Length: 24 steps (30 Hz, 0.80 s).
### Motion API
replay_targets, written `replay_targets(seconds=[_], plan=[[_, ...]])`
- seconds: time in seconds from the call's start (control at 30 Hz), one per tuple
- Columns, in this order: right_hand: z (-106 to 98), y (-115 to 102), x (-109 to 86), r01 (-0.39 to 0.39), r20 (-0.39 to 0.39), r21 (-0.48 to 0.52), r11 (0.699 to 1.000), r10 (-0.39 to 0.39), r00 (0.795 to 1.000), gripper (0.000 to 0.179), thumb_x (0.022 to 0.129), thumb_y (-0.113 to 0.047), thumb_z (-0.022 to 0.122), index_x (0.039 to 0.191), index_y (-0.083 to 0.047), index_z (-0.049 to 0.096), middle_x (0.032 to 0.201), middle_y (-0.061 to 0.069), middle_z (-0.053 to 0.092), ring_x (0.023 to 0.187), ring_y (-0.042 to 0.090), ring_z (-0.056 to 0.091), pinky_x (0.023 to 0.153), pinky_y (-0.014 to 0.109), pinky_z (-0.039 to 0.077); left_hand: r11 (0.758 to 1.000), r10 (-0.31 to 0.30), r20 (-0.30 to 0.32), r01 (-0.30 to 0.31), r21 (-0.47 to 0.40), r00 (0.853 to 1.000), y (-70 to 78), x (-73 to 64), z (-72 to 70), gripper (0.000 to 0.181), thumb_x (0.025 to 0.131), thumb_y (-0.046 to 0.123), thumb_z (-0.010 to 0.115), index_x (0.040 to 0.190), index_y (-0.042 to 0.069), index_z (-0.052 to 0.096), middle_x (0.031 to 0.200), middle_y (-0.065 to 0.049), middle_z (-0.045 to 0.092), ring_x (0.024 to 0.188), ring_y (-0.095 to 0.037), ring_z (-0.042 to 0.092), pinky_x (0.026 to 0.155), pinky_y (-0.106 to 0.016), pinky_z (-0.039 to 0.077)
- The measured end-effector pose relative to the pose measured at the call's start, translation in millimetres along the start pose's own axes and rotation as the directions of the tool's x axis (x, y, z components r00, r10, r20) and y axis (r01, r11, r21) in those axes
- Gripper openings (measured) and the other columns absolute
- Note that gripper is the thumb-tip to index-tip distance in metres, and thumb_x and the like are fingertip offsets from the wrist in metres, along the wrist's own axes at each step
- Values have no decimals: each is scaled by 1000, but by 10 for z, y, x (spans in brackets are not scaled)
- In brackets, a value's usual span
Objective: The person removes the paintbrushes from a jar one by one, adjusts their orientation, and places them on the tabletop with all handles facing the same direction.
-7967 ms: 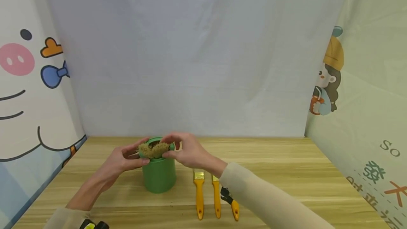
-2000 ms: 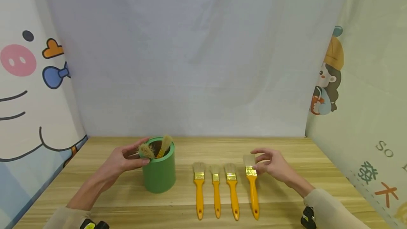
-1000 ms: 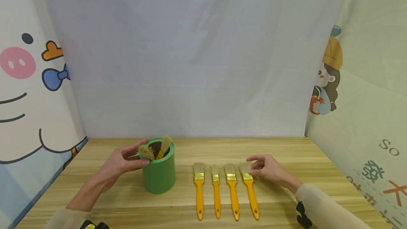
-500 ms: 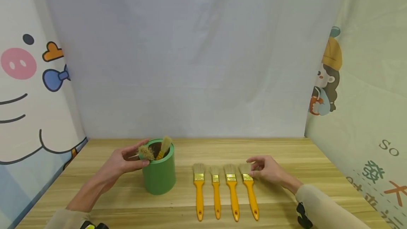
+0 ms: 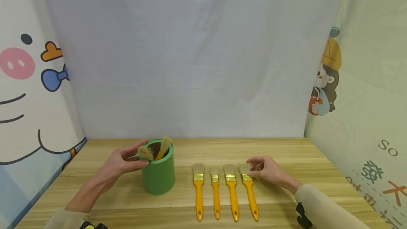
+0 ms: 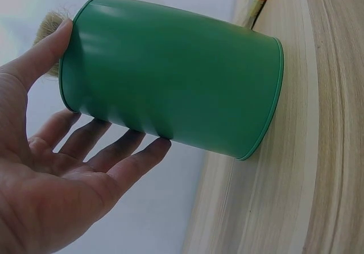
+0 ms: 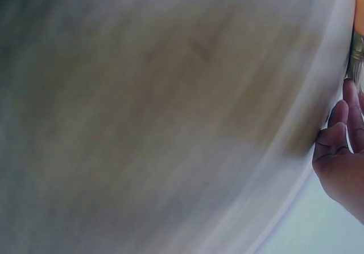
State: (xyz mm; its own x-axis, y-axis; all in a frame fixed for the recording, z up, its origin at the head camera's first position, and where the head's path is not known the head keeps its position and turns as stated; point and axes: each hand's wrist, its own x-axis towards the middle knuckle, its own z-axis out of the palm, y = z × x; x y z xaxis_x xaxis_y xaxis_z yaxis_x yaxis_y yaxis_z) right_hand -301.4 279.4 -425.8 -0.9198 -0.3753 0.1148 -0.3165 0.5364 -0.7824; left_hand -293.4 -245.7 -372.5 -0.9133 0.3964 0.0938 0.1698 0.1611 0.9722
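My left hand holds a green can at its upper left side. In the left wrist view the thumb lies at the can's rim and the fingers bend along its side. Two brushes stand in the can: one bristle tuft leans left by my thumb, and a paintbrush tilts right. At the right end of a row of brushes, my right hand pinches a yellow-handled paintbrush by the bristles near its gold ferrule. In the right wrist view these fingers show only at the right edge.
Left of that brush lie a wide paintbrush, a narrow one and another wide one, handles toward me. The wooden table ends at a white cloth backdrop, with printed cloths on both sides.
Since the oldest frame, my right hand has moved from the can to the right with a paintbrush. That brush has come down and its bristles have swung left. Lately both hands stay almost still.
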Motion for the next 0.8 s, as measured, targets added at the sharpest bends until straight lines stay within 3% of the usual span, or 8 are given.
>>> replay_targets(seconds=[0.53,0.8], plan=[[-28,-10,9,30,-5,-42,999,-30,1000,42,91,-6,83,126,12,67,101,12,69,78,19,61,70,26,51,1000,-1,1,1,-8,1000,-13,-1,-4,79,99,18,76,166,11,35,163,-30,34,146,-54,36,105,-51,52],[-120,-114,41,80,-27,-111,991,-83,996,43,92,-8,83,128,9,68,112,22,70,74,17,56,65,28,48,1000,-2,3,2,-8,1000,-23,0,-7,79,99,18,76,166,9,34,163,-30,34,145,-55,36,104,-51,53]])
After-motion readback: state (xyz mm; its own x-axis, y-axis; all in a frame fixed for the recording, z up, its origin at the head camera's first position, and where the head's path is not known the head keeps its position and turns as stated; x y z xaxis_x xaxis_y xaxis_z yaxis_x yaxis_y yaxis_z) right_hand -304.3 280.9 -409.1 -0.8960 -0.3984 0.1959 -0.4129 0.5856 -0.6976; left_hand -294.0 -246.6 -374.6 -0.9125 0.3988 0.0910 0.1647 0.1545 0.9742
